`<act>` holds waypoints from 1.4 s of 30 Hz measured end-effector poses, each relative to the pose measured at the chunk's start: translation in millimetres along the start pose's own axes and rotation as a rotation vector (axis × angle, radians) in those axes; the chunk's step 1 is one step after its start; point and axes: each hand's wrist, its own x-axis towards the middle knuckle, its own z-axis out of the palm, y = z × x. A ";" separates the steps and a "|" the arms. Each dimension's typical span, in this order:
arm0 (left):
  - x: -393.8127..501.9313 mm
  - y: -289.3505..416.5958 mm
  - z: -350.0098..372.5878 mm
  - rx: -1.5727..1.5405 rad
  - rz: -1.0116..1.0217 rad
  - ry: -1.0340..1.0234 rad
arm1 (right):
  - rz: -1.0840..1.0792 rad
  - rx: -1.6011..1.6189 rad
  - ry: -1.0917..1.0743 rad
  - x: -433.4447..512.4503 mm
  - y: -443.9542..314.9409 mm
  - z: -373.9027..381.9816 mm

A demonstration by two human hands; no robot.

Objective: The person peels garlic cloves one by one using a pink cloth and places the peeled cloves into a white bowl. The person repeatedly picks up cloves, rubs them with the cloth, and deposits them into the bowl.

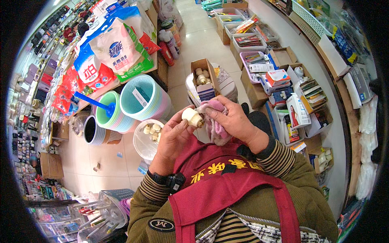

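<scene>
My left hand (177,132) holds a cream-coloured plastic fitting (191,117), perhaps a lamp socket, between thumb and fingers. Its darker metal end points towards my right hand (229,118), which grips a pink and grey cloth (216,133) close against that end. Beyond my hands an open cardboard box (217,80) holds several similar cream fittings (201,76). To the left of my left wrist, a round whitish tub (141,151) contains several smaller cream pieces (155,127).
Stacked plastic buckets (146,112) stand at the left, one with a blue plunger-like tool (94,101) in it. Behind them are detergent bags (115,45). Crates and boxes of small goods (249,42) line the right side below a shelf edge (343,91).
</scene>
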 end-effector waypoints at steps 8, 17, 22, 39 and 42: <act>4.3 -9.4 -16.5 0.051 0.032 0.102 | -0.309 -0.379 -0.046 -3.9 0.4 1.3; 0.4 -9.7 -6.4 0.073 -0.047 0.122 | -0.330 -0.388 -0.031 -7.9 -0.9 7.1; -2.3 -9.9 -9.0 0.279 0.055 0.099 | -0.294 -0.352 -0.051 -10.4 1.7 6.3; -16.3 -1.2 2.3 0.865 0.197 -0.004 | 0.072 -0.093 -0.138 -15.4 14.8 12.5; -19.2 2.6 2.3 0.300 -0.037 0.100 | 0.046 -0.063 0.003 -17.3 5.1 12.8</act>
